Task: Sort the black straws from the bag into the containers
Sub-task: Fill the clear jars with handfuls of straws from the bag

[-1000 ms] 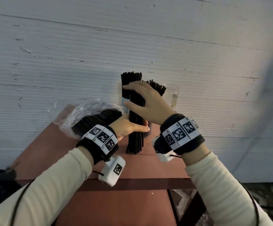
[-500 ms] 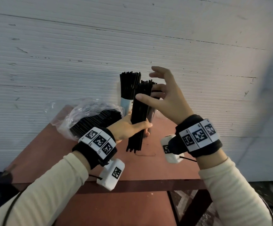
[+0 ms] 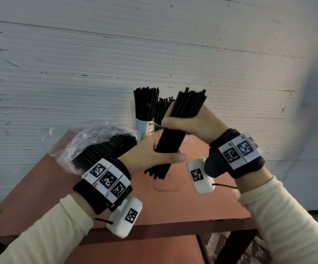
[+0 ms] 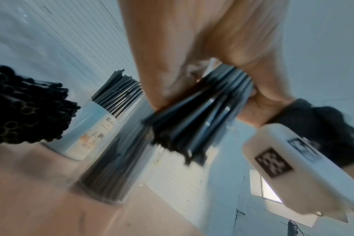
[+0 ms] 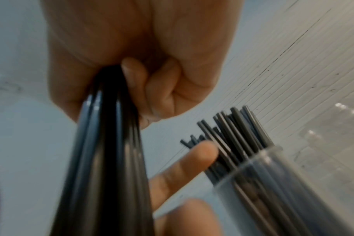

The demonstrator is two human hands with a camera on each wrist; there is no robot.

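A bundle of black straws (image 3: 175, 130) is held tilted above the red table (image 3: 173, 206), its top leaning right. My left hand (image 3: 150, 155) grips its lower part, and my right hand (image 3: 184, 122) grips it higher up. The right wrist view shows that fist (image 5: 141, 63) curled round the bundle (image 5: 107, 159). Behind it a labelled container (image 3: 144, 126) holds upright straws. A clear container (image 4: 111, 167) beside it is also packed with straws. A clear plastic bag (image 3: 97, 141) with more black straws lies at the left.
A white ribbed wall (image 3: 154, 54) rises right behind the table. The table's front edge (image 3: 173, 229) runs below my wrists, with a lower shelf and dark floor beyond it at the right.
My right hand, open beside the bundle's top half a second ago, now grips its upper part. The bundle has tilted to the right and risen a little.
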